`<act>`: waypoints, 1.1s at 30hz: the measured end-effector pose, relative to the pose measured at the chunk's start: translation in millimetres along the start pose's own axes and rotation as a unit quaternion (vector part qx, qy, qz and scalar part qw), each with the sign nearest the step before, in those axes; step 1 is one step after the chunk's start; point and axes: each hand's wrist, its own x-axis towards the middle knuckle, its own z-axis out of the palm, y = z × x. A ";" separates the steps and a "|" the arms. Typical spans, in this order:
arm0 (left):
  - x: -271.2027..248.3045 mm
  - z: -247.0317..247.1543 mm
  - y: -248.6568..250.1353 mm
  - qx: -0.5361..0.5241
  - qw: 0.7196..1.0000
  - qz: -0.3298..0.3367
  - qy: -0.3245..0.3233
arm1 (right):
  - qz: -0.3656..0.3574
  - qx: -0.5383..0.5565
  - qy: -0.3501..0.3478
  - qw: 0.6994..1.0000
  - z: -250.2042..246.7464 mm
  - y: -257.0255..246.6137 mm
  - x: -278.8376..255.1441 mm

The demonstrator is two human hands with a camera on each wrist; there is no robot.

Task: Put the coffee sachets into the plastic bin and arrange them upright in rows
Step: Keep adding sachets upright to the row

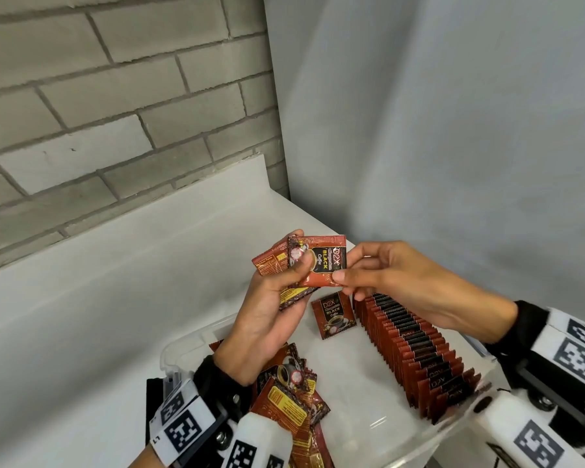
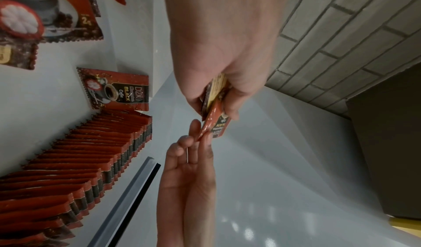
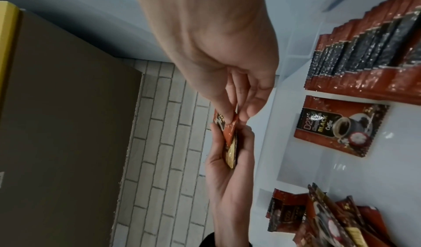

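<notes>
Above the clear plastic bin (image 1: pixel 179 346), my left hand (image 1: pixel 271 298) grips a small fan of red coffee sachets (image 1: pixel 277 261). The front sachet (image 1: pixel 321 261) faces me, and my right hand (image 1: pixel 348 275) pinches its right corner between thumb and forefinger, as the left wrist view (image 2: pixel 206 130) and right wrist view (image 3: pixel 230 124) also show. Inside the bin a long row of upright sachets (image 1: pixel 416 352) runs along the right side. One sachet (image 1: pixel 333 315) lies flat at the row's far end. A loose pile of sachets (image 1: pixel 291 396) lies at the bin's near left.
The bin stands on a white counter (image 1: pixel 115 282) against a grey brick wall (image 1: pixel 115 96) and a pale panel (image 1: pixel 453 130) on the right. A brown cardboard box (image 3: pixel 56 124) stands beside the counter in the right wrist view. White bin floor (image 1: pixel 352 383) shows between pile and row.
</notes>
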 end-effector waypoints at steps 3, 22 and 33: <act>1.1 -1.3 0.3 -0.013 1.000 0.004 0.012 | 0.000 -0.017 0.002 1.000 -10.3 -7.0 -1.6; 1.9 -6.1 2.1 -0.060 0.996 0.005 0.063 | -0.077 -0.499 -0.126 0.854 7.1 -4.3 24.9; 3.8 -7.5 -2.4 -0.023 0.996 -0.008 0.081 | -0.069 -0.549 -0.112 0.825 8.2 0.8 31.9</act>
